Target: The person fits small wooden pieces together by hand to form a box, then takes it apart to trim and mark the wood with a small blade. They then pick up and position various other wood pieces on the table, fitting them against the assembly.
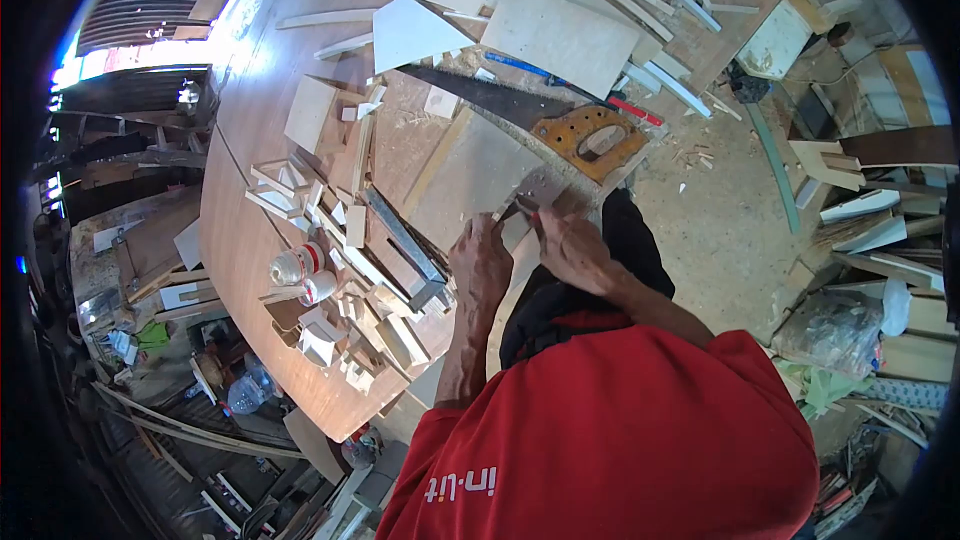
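Near the table edge closest to my body, my left hand (482, 258) is closed in a pinch on a small pale piece (506, 211) that looks like wood. Close beside it, my right hand (574, 248) is also closed, its fingertips around a small dark thing (525, 203) too small to name. The two sets of fingertips almost meet. Just beyond them lies a flat board (480, 165). A handsaw (588, 140) with a wooden handle rests past my right hand, its dark blade pointing away to the left.
Left of my hands stand a dark metal bar (400, 240), many wood offcuts (375, 325) and plastic bottles (297, 263). Panels and strips (560, 30) cover the table's far end, near a red pencil-like stick (636, 111). Scrap wood (880, 230) piles up at right.
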`<state>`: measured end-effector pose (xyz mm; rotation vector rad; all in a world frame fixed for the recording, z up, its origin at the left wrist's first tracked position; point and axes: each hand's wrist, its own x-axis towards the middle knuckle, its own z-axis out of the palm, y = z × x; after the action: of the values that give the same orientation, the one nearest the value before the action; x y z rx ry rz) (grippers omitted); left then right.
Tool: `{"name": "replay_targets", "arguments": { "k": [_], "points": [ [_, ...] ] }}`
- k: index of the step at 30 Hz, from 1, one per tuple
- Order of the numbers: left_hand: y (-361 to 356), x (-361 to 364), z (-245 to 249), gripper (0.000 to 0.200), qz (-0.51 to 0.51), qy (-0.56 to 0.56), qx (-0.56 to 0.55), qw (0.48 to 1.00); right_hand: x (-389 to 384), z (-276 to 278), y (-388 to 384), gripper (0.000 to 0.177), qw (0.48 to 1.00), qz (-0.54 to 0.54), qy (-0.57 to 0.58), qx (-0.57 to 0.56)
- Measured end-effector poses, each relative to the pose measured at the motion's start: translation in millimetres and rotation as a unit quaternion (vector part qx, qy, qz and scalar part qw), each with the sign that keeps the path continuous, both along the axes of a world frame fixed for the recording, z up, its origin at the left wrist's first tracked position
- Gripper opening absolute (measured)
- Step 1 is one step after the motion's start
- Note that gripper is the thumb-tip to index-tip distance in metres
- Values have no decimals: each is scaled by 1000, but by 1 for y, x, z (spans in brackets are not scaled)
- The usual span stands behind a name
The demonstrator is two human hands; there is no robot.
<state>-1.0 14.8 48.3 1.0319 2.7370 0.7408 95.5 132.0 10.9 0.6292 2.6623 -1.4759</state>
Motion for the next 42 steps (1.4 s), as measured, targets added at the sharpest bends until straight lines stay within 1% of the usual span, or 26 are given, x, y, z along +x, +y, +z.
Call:
{"name": "replay_targets", "arguments": {
  "k": [3, 5, 8, 9, 11, 13, 15, 16, 18, 20, 22, 24, 25, 26, 27, 28, 30, 33, 34, 35, 36, 37, 38, 40, 41, 42],
  "points": [
    [-5, 2, 2, 7, 6, -21, 1, 1000, 4, -5, -4, 18, 1000, -2, 24, -12],
    [-4, 2, 4, 7, 12, -24, -32, 999, 2, -11, -1, 16, 999, -1, 36, -22],
    [-3, 0, 3, 6, 11, -16, -13, 1000, 1, 11, -4, 15, 1000, 1, 19, -2],
    [-5, 1, 3, 6, 12, -18, -16, 1000, 2, 6, -7, 15, 1000, 1, 17, -6],
    [-4, -3, 2, 6, 13, -16, -9, 1000, -3, -13, -8, 14, 999, -4, 21, 36],
    [-3, -8, 0, 6, 5, -12, 2, 1000, -5, -14, -1, 15, 999, 10, 23, 30],
    [-7, -7, 1, 6, 5, -14, 5, 1000, -1, -10, -8, 13, 992, -44, 96, 64],
    [-6, -8, 3, 5, 3, -20, -1, 1000, -2, -11, -9, 13, 992, -44, 95, 63],
    [-5, -9, 5, 5, -1, -24, -8, 1000, -7, -14, -8, 14, 998, -4, 62, 31],
    [-4, -12, 5, 4, -3, -19, 3, 1000, 1, -33, -6, 14, 997, -7, 73, 37],
    [-3, -15, 5, 4, -3, -23, 9, 1000, 1, -33, -3, 15, 996, -7, 77, 39],
    [-4, -13, 5, 4, -2, -29, 12, 999, -2, -31, -5, 15, 976, -1, 172, 131],
    [-3, -14, 6, 4, 2, -30, 10, 999, -2, -34, -9, 15, 976, -2, 172, 130],
    [-3, -14, 6, 4, 5, -30, 9, 999, -2, -40, -13, 14, 982, 19, 138, 128],
    [-3, -15, 7, 4, 4, -29, 8, 1000, -6, -33, -14, 14, 986, 40, 103, 124],
    [-2, -17, 7, 4, 3, -33, 3, 999, -10, -28, -9, 14, 985, 41, 106, 128],
    [-7, -14, 8, 6, 2, -42, -10, 999, -11, -9, -6, 13, 995, -22, 82, 48],
    [-8, -12, 6, 6, 17, -49, -22, 998, -13, 7, -4, 14, 990, -19, 110, 89],
    [-7, -13, 9, 6, 14, -46, -36, 998, -10, 0, -4, 14, 990, -20, 110, 87],
    [-3, -16, 9, 6, 10, -41, -46, 998, -6, -13, 2, 15, 997, 1, 55, 53],
    [-2, -17, 8, 6, 9, -40, -43, 998, -7, -14, 7, 15, 1000, 23, -3, 18],
    [0, -18, 4, 4, 8, -27, -13, 1000, -9, -15, 11, 15, 999, 24, 0, 22],
    [-4, -15, 3, 4, 7, -20, 10, 1000, -5, -15, 7, 15, 999, -8, 28, 29],
    [-4, -12, 3, 4, 9, -29, 11, 999, -7, -8, 0, 15, 993, -52, 102, 38],
    [-3, -13, 4, 5, 9, -32, 17, 999, -10, -5, -2, 15, 992, -53, 104, 38],
    [-3, -14, 3, 5, 9, -30, 16, 999, -11, 0, -5, 15, 997, -26, 69, 16]
  ]
}}
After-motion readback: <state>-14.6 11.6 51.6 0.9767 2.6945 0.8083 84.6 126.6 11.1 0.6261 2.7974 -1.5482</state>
